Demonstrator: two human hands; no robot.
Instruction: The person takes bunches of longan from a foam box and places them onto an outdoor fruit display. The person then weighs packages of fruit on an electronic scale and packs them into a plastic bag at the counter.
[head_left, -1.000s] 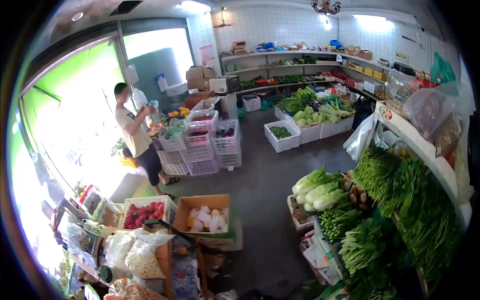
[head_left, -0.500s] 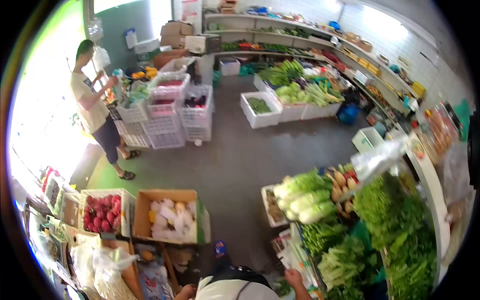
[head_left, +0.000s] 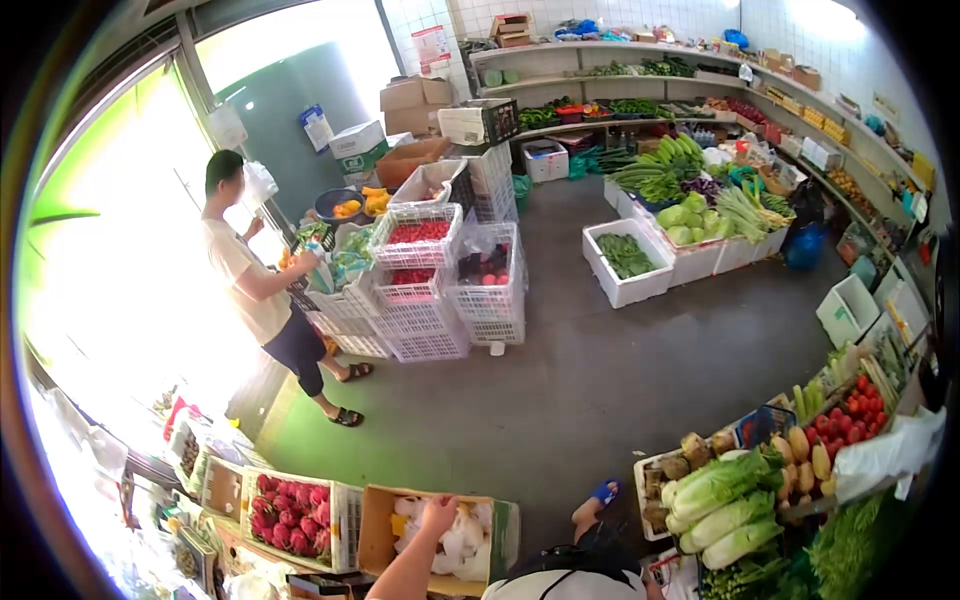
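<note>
My left hand (head_left: 438,514) is held out above the cardboard box (head_left: 379,520). Its fingers look curled, and whether anything is in them cannot be made out. Inside the box lie white foam-like wrappings (head_left: 465,540), with some yellow pieces. Next to the box stands a white crate (head_left: 347,520) of dark red dragon fruit (head_left: 290,512). Just a sliver of my right hand (head_left: 653,590) shows at the bottom edge, beside my shirt; its fingers are hidden. Close to it on the right are heads of leafy cabbage (head_left: 725,503).
A person (head_left: 245,280) stands at the left near stacked white crates (head_left: 420,325). Foam boxes (head_left: 640,288) of greens sit on the floor ahead. Long shelves (head_left: 620,78) line the back and right walls. Tomatoes (head_left: 850,412) and potatoes lie in boxes at the right.
My view has turned to the left. My left hand has risen from the bottom edge to above the cardboard box. My right hand has mostly dropped out of view.
</note>
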